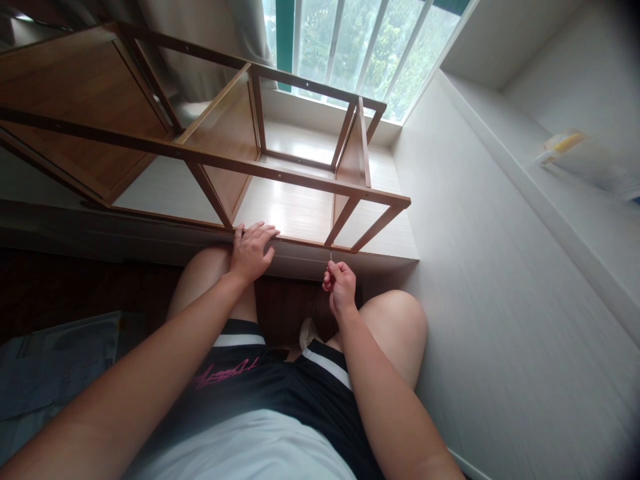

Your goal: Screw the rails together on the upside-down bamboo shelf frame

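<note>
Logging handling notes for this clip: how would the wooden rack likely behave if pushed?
The wooden rack would probably stay stiff, braced by panels. It may slide, since the ledge looks smooth. Its open sides suggest modest weight.

The person wears a whitish top [250, 443], softly creased across the front, and black shorts [295, 393]. A white band [239, 340] crosses each leg near the hem; slanting pink script [233, 373] marks the left leg. A light-coloured shoe [307, 333] shows. The left hand [253, 252] and right hand [342, 285] are bare.

Free room inside wooden rack [270, 172], between panels [230, 127]
</note>
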Available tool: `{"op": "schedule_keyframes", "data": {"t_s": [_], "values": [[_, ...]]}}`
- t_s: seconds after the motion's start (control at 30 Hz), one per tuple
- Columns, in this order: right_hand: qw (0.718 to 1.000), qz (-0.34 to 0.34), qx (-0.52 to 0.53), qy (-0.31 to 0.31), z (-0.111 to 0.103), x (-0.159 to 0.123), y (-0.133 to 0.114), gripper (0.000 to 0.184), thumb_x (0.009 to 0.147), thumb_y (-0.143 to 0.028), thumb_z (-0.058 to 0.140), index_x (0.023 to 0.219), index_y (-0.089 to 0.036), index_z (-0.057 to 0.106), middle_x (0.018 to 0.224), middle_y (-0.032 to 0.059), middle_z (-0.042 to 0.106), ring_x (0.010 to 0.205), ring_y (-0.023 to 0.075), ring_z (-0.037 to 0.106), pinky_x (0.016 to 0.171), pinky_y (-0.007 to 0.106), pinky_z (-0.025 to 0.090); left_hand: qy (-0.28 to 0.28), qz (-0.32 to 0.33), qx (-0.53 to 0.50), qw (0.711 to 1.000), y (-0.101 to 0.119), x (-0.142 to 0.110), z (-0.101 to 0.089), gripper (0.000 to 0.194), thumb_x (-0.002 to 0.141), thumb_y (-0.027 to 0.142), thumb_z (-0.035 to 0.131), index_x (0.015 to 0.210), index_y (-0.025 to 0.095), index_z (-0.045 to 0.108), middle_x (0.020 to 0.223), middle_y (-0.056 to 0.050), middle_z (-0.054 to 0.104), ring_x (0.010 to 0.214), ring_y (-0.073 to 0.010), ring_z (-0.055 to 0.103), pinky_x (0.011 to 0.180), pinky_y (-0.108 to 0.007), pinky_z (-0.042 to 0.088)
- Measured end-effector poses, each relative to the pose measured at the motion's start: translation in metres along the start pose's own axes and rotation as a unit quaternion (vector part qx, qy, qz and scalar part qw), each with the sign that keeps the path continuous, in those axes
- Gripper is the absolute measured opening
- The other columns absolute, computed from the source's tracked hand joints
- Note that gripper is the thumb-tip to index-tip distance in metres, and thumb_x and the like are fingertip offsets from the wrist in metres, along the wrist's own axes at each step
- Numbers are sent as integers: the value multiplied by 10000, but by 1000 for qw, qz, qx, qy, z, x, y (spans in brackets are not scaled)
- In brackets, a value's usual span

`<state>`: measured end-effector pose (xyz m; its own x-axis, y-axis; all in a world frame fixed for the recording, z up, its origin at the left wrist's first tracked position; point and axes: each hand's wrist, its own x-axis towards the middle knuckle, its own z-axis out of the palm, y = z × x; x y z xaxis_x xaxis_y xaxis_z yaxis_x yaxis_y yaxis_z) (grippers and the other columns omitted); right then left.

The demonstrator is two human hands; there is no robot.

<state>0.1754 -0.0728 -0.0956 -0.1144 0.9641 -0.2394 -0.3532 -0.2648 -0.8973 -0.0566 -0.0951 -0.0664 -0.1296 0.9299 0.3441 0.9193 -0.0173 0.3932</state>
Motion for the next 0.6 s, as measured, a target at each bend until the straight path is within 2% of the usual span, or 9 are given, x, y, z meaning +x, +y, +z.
{"op": "schedule_keyframes", "data": {"t_s": [0.43, 0.53, 0.6], "values": [[999, 24, 40, 0, -2, 2, -3, 355, 768, -443, 688, 682, -215, 431, 515, -72, 474, 412, 67, 362, 369, 189, 268, -9, -3, 8, 1000, 1, 0, -1, 367, 871, 227, 465, 1212, 276, 590, 1347, -14, 593, 1343, -249, 441, 1192, -498, 117], [1000, 13, 19, 13, -2, 2, -1, 370, 771, -472, 675, 689, -221, 416, 517, -76, 473, 407, 69, 350, 375, 194, 259, -3, 2, 4, 1000, 0, 0, 0, 369, 868, 227, 466, 1212, 276, 591, 1337, -16, 600, 1336, -247, 447, 1191, -498, 121], [999, -5, -35, 30, -2, 0, -1, 374, 786, -494, 651, 692, -224, 410, 513, -77, 476, 402, 73, 340, 388, 204, 261, -4, 2, 4, 1000, 0, 0, 0, 369, 866, 224, 466, 1209, 274, 593, 1334, -18, 602, 1336, -247, 447, 1190, -502, 119]]}}
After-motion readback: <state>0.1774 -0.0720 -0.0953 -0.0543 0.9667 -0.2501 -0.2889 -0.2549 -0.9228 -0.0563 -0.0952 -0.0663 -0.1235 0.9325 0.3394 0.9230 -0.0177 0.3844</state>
